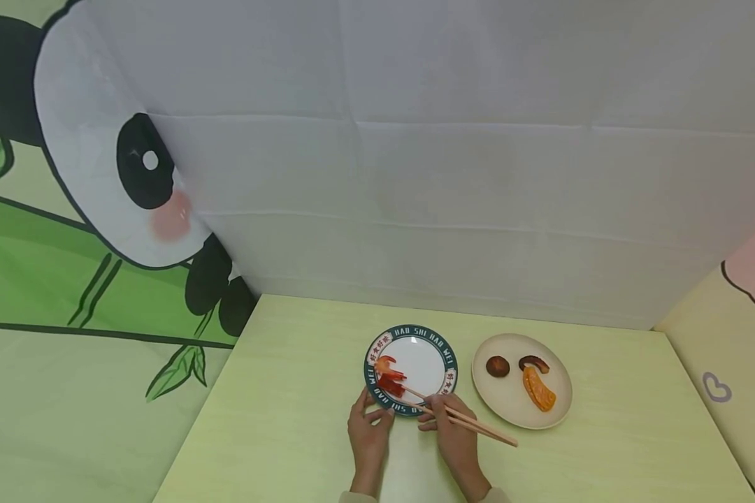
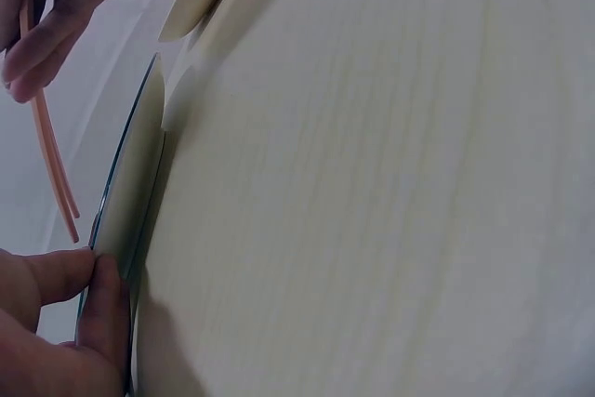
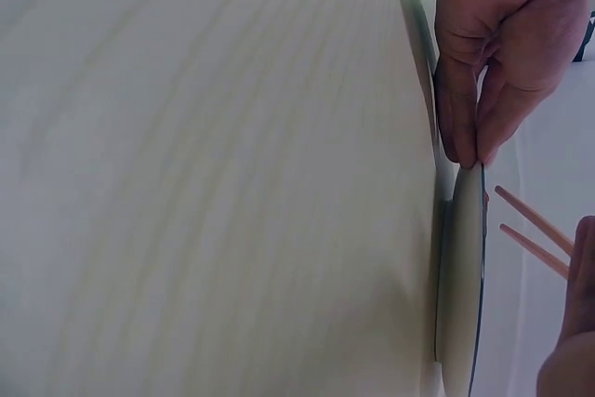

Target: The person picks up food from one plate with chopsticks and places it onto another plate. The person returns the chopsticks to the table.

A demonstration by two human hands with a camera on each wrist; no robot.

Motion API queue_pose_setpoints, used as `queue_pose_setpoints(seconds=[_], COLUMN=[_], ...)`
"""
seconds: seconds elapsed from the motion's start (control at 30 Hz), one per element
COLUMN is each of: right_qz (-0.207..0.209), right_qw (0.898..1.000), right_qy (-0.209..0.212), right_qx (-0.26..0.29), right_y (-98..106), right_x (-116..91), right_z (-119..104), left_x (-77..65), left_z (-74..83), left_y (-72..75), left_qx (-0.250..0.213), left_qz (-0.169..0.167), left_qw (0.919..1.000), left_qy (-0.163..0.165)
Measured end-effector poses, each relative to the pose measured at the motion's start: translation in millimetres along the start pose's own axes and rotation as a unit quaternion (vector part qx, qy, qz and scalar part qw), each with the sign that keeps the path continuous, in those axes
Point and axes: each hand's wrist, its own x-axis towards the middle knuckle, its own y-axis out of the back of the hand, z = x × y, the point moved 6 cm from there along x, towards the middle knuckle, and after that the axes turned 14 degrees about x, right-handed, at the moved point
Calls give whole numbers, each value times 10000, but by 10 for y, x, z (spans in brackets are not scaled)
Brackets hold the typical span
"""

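My left hand (image 1: 370,433) pinches the near-left rim of a white plate (image 1: 424,363) with a dark green lettered border. In the left wrist view, thumb and fingers grip the edge of that plate. A pair of wooden chopsticks (image 1: 472,421) is held in my right hand (image 1: 456,429), their tips over the plate's lower left. There lie a red piece of food (image 1: 390,386) at the tips and an orange-red shrimp-like piece (image 1: 386,367) just beyond it. The right wrist view shows the chopstick tips (image 3: 521,216) slightly apart above the plate's edge.
To the right stands a beige plate (image 1: 497,405) holding a round brown mushroom (image 1: 498,367), a dark curved slice (image 1: 533,362) and an orange wedge-shaped piece (image 1: 538,390). A pale wall cloth (image 1: 447,175) rises behind the light wooden table (image 1: 289,391).
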Motion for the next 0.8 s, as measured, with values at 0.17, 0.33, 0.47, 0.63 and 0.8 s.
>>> queue_pose_setpoints(seconds=[0.17,0.33,0.47,0.63,0.8], right_qz=[-52,-60,-106,-149,-184], right_qw=[10000,9999,9999,9999,9998], right_qy=[31,-3,2,-10,-119], right_qx=[69,119,109,41,-20], right_y=[-19,-32,-49,-68,-80], right_x=[7,21,36,56,63], right_z=[15,34,42,42,48], left_x=[-4,-6,-2,-2,-9], left_z=[2,-3,-3,-1,1], left_y=[4,11,13,15,18], left_qx=[2,-32,-42,-76,-99], left_qz=[-20,-14,-4,1,10], left_qw=[10000,10000,10000,10000,9999], left_qy=[-16,-23,-32,-45,-29])
